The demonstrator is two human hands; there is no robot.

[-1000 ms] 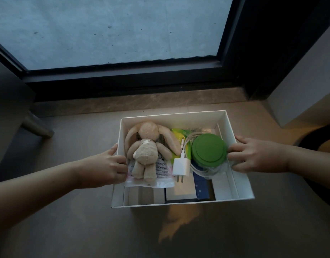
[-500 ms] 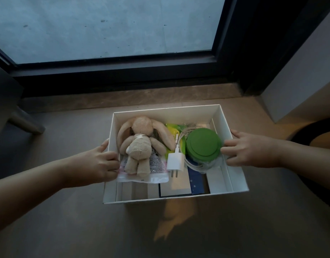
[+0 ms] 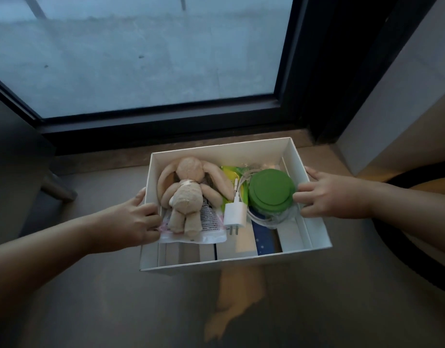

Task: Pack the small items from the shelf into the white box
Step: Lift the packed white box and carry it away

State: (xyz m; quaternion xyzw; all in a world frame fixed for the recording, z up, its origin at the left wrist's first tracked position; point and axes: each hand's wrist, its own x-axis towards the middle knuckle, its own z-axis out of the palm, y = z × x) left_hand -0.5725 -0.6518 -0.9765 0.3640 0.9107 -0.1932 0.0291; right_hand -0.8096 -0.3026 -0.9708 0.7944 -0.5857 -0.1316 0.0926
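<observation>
The white box (image 3: pixel 241 262) hangs above the floor, held by both side walls. My left hand (image 3: pixel 134 222) grips the left wall, fingers curled over the rim. My right hand (image 3: pixel 326 197) grips the right wall the same way. Inside lie a beige plush rabbit (image 3: pixel 188 197) on a clear printed packet (image 3: pixel 208 234), a white charger plug (image 3: pixel 235 214) with its cable, a yellow-green packet (image 3: pixel 231 173), a jar with a green lid (image 3: pixel 271 190), and flat white and dark blue boxes (image 3: pixel 264 241) underneath.
A large window with a dark frame (image 3: pixel 166 116) stands just beyond the box, above a stone sill (image 3: pixel 96 159). A metal furniture leg (image 3: pixel 57 187) is at the left, a pale wall panel (image 3: pixel 404 96) at the right. A bare foot (image 3: pixel 231 305) shows below the box.
The box with both hands on it has stayed in the same grip while the view tilted up, showing more window; the box sits slightly farther toward the window.
</observation>
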